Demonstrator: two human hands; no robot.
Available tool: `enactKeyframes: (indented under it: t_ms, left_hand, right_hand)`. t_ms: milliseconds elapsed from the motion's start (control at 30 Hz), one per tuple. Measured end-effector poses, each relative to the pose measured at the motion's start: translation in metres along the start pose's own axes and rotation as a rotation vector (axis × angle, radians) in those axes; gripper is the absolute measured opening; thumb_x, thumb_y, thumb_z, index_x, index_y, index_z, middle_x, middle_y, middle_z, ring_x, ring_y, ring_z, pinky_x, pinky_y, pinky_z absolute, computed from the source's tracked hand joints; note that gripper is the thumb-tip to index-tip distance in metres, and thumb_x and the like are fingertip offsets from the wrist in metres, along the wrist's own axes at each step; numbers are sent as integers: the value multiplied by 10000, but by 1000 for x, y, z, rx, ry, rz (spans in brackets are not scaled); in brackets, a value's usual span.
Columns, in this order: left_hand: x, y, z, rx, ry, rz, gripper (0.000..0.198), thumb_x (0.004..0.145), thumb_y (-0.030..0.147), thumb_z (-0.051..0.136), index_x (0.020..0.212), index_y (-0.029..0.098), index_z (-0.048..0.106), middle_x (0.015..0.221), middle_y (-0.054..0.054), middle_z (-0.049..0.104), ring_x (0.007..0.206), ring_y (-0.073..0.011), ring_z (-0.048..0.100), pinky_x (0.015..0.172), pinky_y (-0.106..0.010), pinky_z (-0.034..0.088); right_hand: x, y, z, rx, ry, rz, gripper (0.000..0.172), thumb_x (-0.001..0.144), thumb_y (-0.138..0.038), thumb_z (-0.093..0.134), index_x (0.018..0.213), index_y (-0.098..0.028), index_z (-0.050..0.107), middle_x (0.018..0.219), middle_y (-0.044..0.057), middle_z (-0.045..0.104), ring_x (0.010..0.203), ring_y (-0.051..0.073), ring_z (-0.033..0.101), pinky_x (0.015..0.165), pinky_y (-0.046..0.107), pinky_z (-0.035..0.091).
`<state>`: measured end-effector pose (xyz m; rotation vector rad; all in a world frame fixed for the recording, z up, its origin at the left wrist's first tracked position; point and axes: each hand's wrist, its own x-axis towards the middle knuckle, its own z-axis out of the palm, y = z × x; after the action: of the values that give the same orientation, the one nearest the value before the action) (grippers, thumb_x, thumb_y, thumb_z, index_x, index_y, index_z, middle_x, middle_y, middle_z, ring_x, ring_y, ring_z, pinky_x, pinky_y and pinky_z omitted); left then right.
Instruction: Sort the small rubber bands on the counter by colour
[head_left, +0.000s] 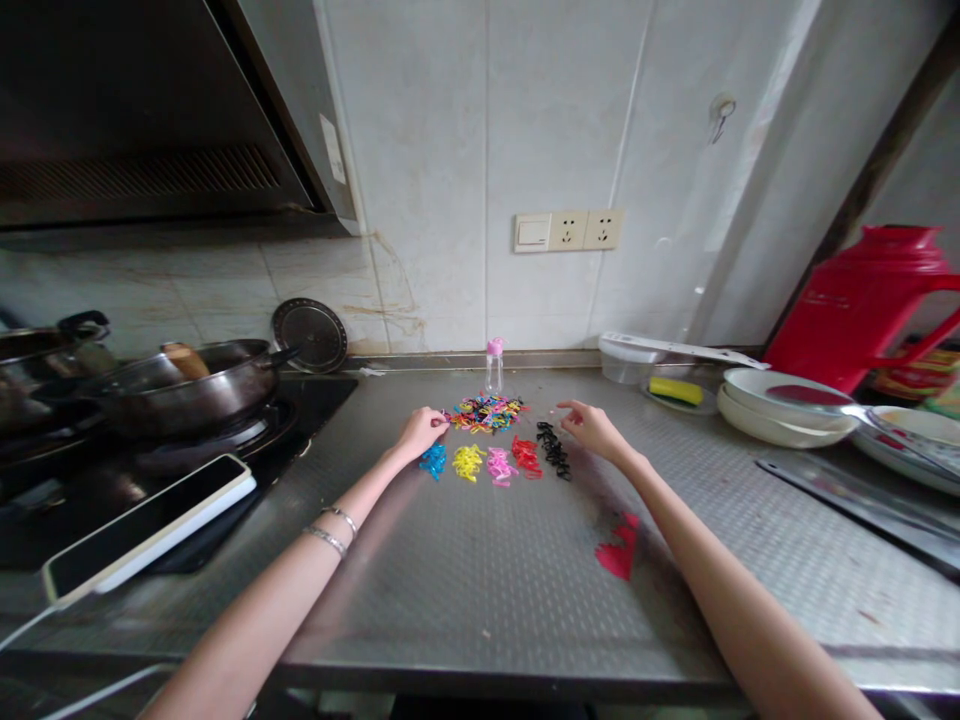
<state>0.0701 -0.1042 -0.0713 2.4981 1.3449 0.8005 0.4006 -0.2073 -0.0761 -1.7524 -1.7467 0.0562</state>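
Note:
A mixed pile of small coloured rubber bands lies on the steel counter. In front of it sit sorted heaps: blue, yellow, pink, red and black. My left hand rests at the left edge of the mixed pile, fingers pinched on something I cannot make out. My right hand hovers right of the pile, just beyond the black heap, fingers curled in a pinch. A small clear bottle with a pink cap stands behind the pile.
A stove with a pan and pots is at the left, a phone on its edge. Bowls, a plastic container, a yellow sponge and a red thermos jug stand at the right. A red scrap lies nearer me.

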Motion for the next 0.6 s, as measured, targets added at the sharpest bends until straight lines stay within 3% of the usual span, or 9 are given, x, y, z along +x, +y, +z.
enactKeyframes:
  t_ms: [367, 467, 600]
  left_hand:
    - [-1, -12, -5, -23, 50, 108, 258, 785, 278, 459, 801, 174, 694, 725, -41, 601, 678, -146, 531, 650, -242, 390]
    - [1, 0, -7, -81, 75, 143, 248, 787, 273, 470, 829, 163, 688, 738, -46, 598, 679, -142, 528, 644, -242, 391]
    - [7, 33, -1, -141, 62, 229, 227, 787, 253, 487, 843, 153, 683, 744, -49, 594, 669, -129, 528, 637, -236, 397]
  right_hand:
    - [-2, -2, -2, 24, 23, -8, 363, 704, -193, 466, 1046, -154, 579, 693, 18, 638, 649, 123, 561, 627, 202, 391]
    - [-2, -4, -3, 32, 14, -15, 359, 705, -191, 467, 1044, -157, 579, 702, 18, 641, 657, 123, 563, 636, 203, 391]
    - [-2, -7, -4, 34, 15, -3, 367, 711, -192, 463, 1060, -151, 570, 702, 22, 644, 658, 125, 564, 645, 206, 393]
